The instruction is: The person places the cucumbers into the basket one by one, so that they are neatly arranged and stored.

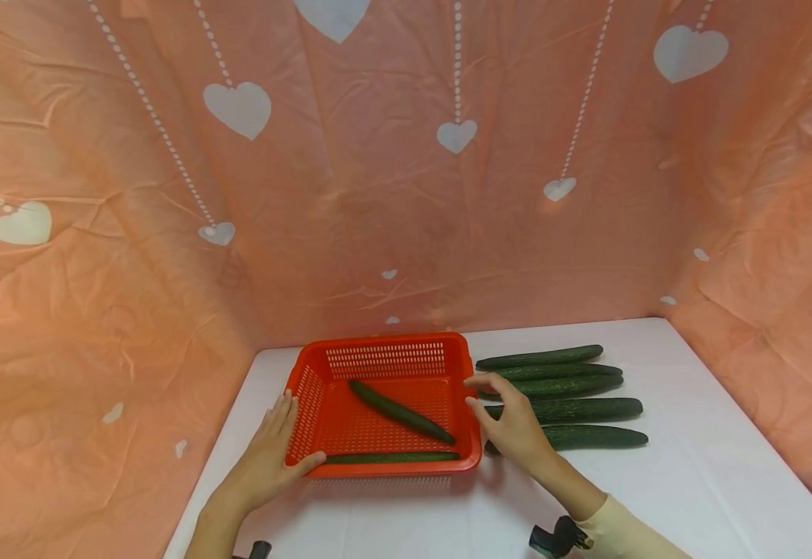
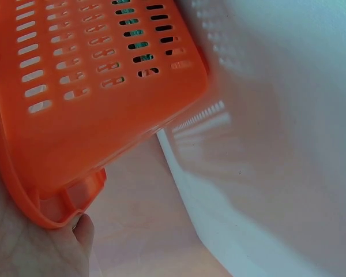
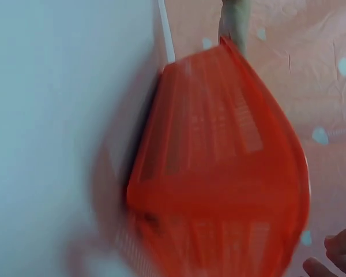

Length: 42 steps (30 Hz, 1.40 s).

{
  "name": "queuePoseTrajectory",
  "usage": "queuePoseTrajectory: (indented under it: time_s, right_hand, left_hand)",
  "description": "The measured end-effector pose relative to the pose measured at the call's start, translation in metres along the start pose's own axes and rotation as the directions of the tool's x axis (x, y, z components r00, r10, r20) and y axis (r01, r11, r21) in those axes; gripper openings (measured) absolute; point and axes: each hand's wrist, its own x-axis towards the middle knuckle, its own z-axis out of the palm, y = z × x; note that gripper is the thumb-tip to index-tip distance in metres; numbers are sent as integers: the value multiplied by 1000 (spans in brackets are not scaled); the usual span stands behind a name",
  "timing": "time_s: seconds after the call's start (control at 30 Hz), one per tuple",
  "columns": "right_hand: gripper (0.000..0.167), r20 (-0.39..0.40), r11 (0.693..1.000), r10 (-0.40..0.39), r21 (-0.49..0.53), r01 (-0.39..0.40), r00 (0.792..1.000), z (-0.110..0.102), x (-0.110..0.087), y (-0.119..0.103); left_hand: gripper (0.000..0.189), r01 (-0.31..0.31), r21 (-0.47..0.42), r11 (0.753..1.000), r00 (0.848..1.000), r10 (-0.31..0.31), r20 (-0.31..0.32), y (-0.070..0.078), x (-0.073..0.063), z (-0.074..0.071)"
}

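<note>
while our left hand (image 1: 266, 458) lies flat against the near left corner of the orange basket (image 1: 315, 388), fingers straight and thumb hooked on its front rim, our right hand (image 1: 511, 423) hovers with fingers loosely spread and holding nothing, just beside the basket's right wall. between our hands, one cucumber (image 1: 400, 411) lies inside on a diagonal, its far end toward the left hand, and a second cucumber (image 1: 392, 458) runs hand to hand along the front wall. five more cucumbers (image 1: 567, 384) lie crosswise just beyond our right fingertips.
</note>
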Motion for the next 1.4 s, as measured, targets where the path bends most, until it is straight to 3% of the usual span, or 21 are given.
queuePoseTrajectory:
  time_s: [0.17,0.57,0.9,1.27,1.4]
  right_hand:
    - [36,-1,997,5,-71,-6,1000,-24,-7,14]
    - [35,88,965,-28,-258,49,996,-85,-33,55]
    - [37,200,951,-37,-295,96,979,-133,-61,85]
    - [45,223,896,-44,-423,137,974,-157,-75,111]
    - [47,245,871,-1,-475,121,970,-161,-77,115]
  left_hand:
    - [113,-4,1,1000,1000,4,-4,-1,0,0]
    - [112,-4,7,1000,1000,4,0,-1,-2,1]
    - [113,2,7,1000,1000,-2,10,2,1,-2]
    - [113,-13,1,1000,1000,13,6,-1,1,1]
    - [112,-7,1,1000,1000,7,3,0,1,0]
